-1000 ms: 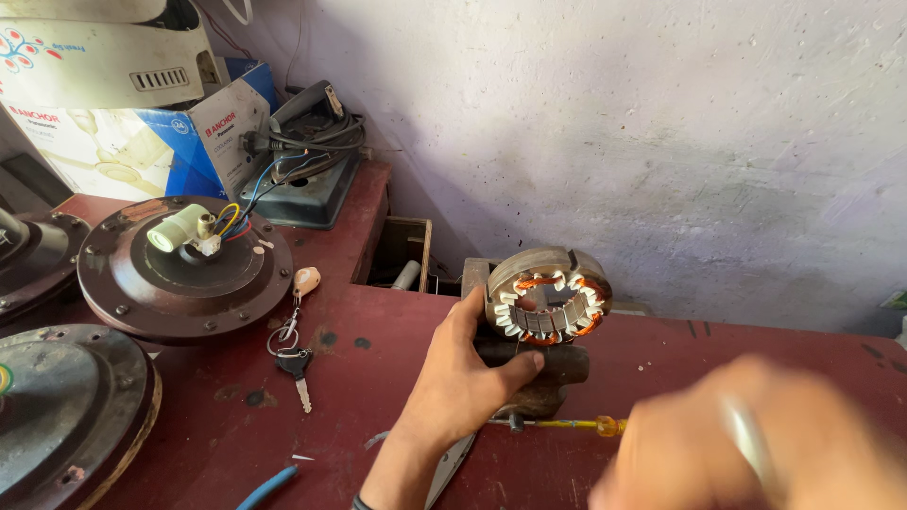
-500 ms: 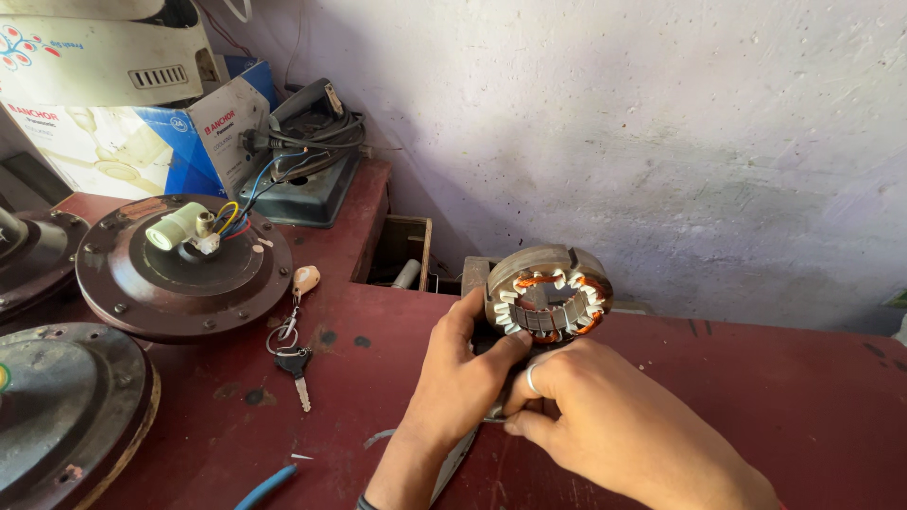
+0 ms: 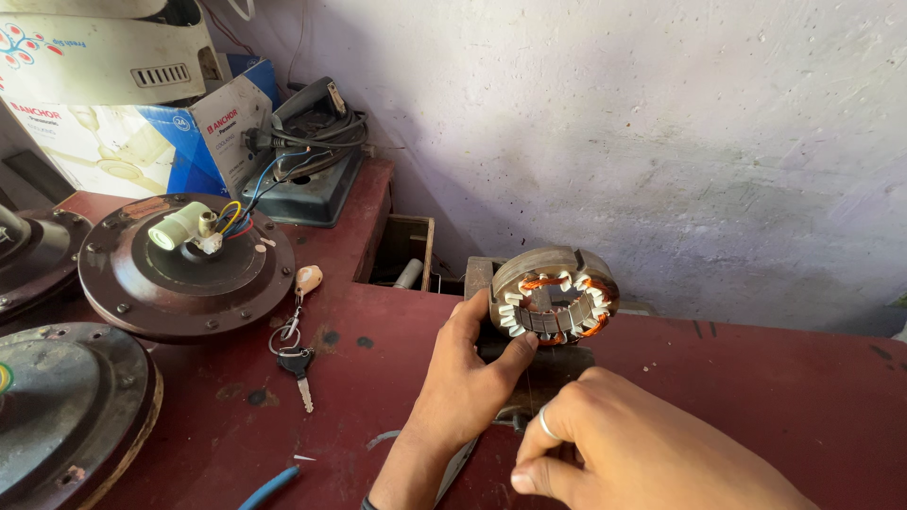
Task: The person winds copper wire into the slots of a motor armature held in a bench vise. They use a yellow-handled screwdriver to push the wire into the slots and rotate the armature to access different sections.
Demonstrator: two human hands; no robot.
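A round motor stator point(image 3: 553, 295) with copper windings and white insulation stands on edge in a small dark vise point(image 3: 559, 366) on the red workbench point(image 3: 756, 397). My left hand point(image 3: 465, 385) grips the stator's left rim with the thumb and fingers. My right hand point(image 3: 631, 451), with a ring on one finger, is curled shut at the front of the vise. There it covers the thin yellowish handle rod seen earlier.
Three dark round fan motor housings point(image 3: 184, 269) point(image 3: 66, 416) point(image 3: 26, 257) fill the left side, one with coloured wires. Keys on a ring point(image 3: 295, 351) lie beside them. A blue-handled tool point(image 3: 269, 486) lies near the front edge. A blue box point(image 3: 142, 132), a dark cabled device point(image 3: 312, 170) and the wall stand behind.
My right hand came in from the lower right, blurred at first, and closed at the front of the vise over the thin rod. My left hand stayed on the stator.
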